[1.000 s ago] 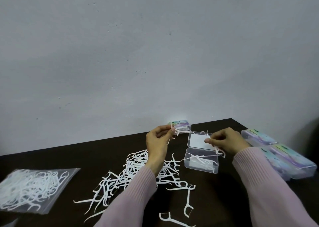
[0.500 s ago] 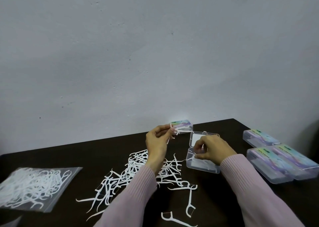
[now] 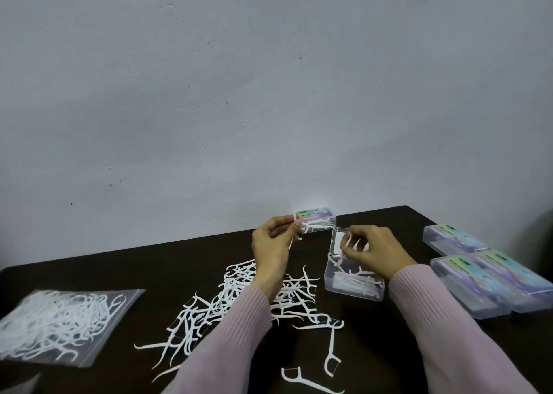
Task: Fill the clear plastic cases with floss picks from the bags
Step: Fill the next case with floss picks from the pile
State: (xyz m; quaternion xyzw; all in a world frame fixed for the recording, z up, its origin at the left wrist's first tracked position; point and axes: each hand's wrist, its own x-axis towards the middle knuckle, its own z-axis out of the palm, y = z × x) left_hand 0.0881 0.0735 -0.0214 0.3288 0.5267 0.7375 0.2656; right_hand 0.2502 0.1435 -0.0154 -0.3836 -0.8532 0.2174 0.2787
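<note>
An open clear plastic case (image 3: pixel 353 286) stands on the dark table, its lid (image 3: pixel 338 239) tipped up behind it, with several white floss picks inside. My right hand (image 3: pixel 374 251) hovers over the case and pinches a floss pick (image 3: pixel 348 242) at its fingertips. My left hand (image 3: pixel 270 245) is raised to the left of the case and pinches a few floss picks (image 3: pixel 311 227). A loose pile of floss picks (image 3: pixel 239 297) lies under my left forearm. A clear bag of floss picks (image 3: pixel 57 321) lies at the far left.
Three closed cases with colourful labels sit at the right: one (image 3: pixel 453 239) farther back, two (image 3: pixel 466 286) (image 3: pixel 517 283) side by side nearer. Another closed case (image 3: pixel 317 215) stands against the wall behind my left hand. Stray picks (image 3: pixel 330 354) lie near the table's front.
My right hand dipped down into the open case half a second ago and has risen again with a pick at its fingertips. My left hand has stayed put with its picks.
</note>
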